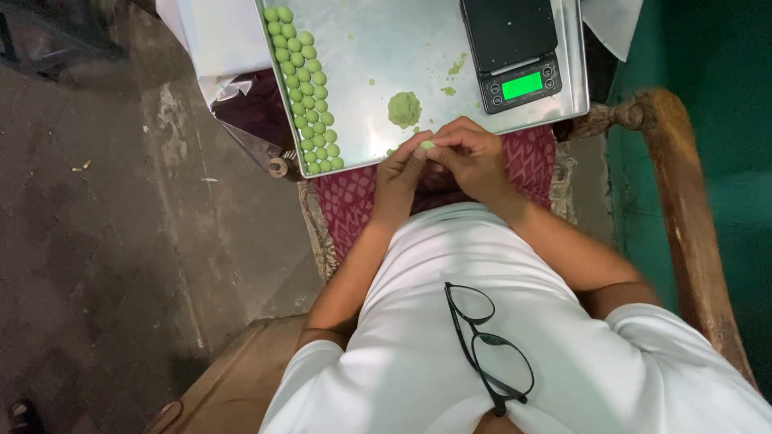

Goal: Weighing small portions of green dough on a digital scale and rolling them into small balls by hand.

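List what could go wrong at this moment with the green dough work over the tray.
The small green piece pinched between the left hand and right hand sits just past the tray edge; it might drop onto the lap. The rows of green balls hug the tray's left rim and could roll off if the tray is nudged.

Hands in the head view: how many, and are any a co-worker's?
2, both the person's own: left hand and right hand meet at the near edge of the tray, pinching a small green piece. No other hand shows.
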